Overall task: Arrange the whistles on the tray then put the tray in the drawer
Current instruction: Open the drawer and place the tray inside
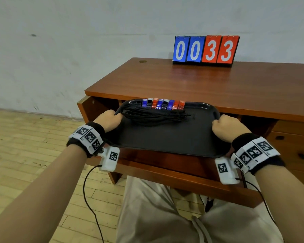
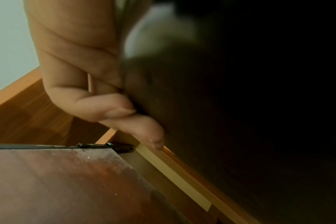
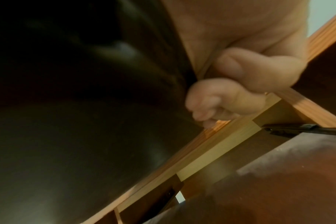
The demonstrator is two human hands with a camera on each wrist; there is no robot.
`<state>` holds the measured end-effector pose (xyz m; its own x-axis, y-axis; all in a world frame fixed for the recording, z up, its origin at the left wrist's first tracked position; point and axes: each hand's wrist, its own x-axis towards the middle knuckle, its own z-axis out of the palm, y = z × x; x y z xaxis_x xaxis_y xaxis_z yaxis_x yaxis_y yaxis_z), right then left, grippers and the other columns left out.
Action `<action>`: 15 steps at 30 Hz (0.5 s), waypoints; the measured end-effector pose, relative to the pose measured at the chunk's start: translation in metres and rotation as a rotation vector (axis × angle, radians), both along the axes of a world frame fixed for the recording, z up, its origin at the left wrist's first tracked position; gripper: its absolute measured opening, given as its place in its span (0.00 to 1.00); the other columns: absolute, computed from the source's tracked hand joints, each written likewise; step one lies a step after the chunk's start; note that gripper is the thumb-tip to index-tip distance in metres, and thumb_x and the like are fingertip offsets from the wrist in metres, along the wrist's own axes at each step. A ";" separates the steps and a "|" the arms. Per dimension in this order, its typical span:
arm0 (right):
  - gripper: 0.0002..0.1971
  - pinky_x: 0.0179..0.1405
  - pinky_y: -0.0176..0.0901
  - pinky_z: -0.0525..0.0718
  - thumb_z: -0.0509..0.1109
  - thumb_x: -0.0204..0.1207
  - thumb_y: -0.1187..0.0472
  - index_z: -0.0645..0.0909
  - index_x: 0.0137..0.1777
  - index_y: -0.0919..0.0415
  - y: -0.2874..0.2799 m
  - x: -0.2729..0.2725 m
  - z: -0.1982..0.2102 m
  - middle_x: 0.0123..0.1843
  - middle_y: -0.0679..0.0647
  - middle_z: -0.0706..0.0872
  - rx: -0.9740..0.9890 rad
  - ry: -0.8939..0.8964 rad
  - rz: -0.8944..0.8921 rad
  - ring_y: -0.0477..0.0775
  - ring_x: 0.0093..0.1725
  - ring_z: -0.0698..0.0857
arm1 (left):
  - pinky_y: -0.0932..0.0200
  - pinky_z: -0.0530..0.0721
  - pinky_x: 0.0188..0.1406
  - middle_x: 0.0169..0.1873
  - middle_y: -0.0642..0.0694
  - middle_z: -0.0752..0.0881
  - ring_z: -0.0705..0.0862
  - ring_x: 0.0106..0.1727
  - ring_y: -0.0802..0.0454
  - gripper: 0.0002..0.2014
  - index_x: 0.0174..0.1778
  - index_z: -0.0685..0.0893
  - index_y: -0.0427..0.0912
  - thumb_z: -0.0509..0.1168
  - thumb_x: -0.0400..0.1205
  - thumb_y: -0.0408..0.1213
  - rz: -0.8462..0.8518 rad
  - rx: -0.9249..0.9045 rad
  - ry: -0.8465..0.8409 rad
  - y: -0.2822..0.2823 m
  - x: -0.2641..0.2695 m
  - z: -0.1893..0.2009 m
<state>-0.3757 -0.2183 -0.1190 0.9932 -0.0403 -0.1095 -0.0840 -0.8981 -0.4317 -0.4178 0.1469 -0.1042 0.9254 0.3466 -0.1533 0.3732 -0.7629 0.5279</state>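
two hands carry one tray (image 1: pixel 167 137), and the coming move turns on how that tray lies between them. its long axis runs side to side, from the left hand (image 1: pixel 109 120) to the right hand (image 1: pixel 225 128); each hand clenches the rim of one short end, thumb on top and fingers (image 2: pixel 113 112) curled beneath, as both wrist views confirm. neither hand is nearer than the other: the tray sits level between them, so the load is shared evenly.

whistles (image 1: pixel 163 104) stand in a tight row along the far rim, beyond both sets of knuckles, with their black cords (image 1: pixel 153 114) heaped just on the near side of the row. the near half of the tray is bare.

the open drawer (image 1: pixel 182 183) lies directly below the hands and the tray, with its front board on the near side of the wrists. whether the tray bottom already touches the drawer floor cannot be told. judged from this, arranging is done and lowering is in hand. the tray's long axis matches the drawer's width, so a straight descent should fit, provided the fingers under the rim clear the drawer sides.

beyond the hands, a desk (image 1: pixel 200 81) carries a score board (image 1: pixel 205 50) at its far edge.
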 end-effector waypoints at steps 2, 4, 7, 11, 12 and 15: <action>0.14 0.57 0.58 0.83 0.54 0.85 0.50 0.71 0.56 0.61 0.002 -0.002 -0.001 0.55 0.62 0.79 0.003 0.003 -0.003 0.67 0.54 0.82 | 0.54 0.72 0.50 0.53 0.41 0.81 0.79 0.52 0.44 0.19 0.62 0.79 0.38 0.54 0.91 0.51 0.006 -0.013 -0.012 0.000 -0.001 -0.001; 0.14 0.58 0.58 0.82 0.54 0.85 0.50 0.70 0.57 0.61 0.002 -0.003 -0.002 0.55 0.61 0.79 0.007 0.003 -0.009 0.67 0.55 0.82 | 0.54 0.72 0.50 0.53 0.42 0.81 0.79 0.52 0.44 0.18 0.60 0.78 0.39 0.55 0.91 0.51 0.007 -0.024 -0.016 0.000 -0.001 -0.002; 0.14 0.57 0.58 0.83 0.54 0.85 0.51 0.73 0.55 0.62 -0.001 -0.007 -0.005 0.53 0.61 0.80 0.012 0.007 -0.010 0.66 0.53 0.82 | 0.54 0.72 0.49 0.53 0.42 0.81 0.79 0.52 0.45 0.18 0.59 0.77 0.40 0.55 0.91 0.52 -0.013 -0.036 0.002 0.001 -0.001 -0.006; 0.14 0.56 0.56 0.83 0.55 0.86 0.55 0.74 0.41 0.60 -0.005 -0.013 -0.015 0.50 0.62 0.81 -0.032 0.046 0.006 0.65 0.50 0.82 | 0.53 0.75 0.43 0.51 0.40 0.84 0.82 0.48 0.45 0.21 0.57 0.80 0.38 0.54 0.91 0.54 -0.046 -0.040 0.037 0.002 0.000 -0.011; 0.15 0.55 0.54 0.83 0.55 0.86 0.55 0.75 0.41 0.61 -0.006 -0.013 -0.017 0.49 0.61 0.80 -0.037 0.064 0.009 0.65 0.50 0.81 | 0.54 0.74 0.39 0.48 0.40 0.84 0.81 0.45 0.46 0.21 0.55 0.80 0.37 0.54 0.91 0.53 -0.052 -0.038 0.045 0.001 0.002 -0.012; 0.13 0.52 0.51 0.80 0.55 0.87 0.55 0.76 0.49 0.63 -0.006 -0.010 -0.019 0.51 0.62 0.78 -0.022 0.087 0.002 0.64 0.50 0.80 | 0.55 0.72 0.34 0.45 0.37 0.82 0.80 0.42 0.44 0.22 0.49 0.79 0.36 0.55 0.91 0.52 -0.068 -0.046 0.056 -0.002 0.008 -0.018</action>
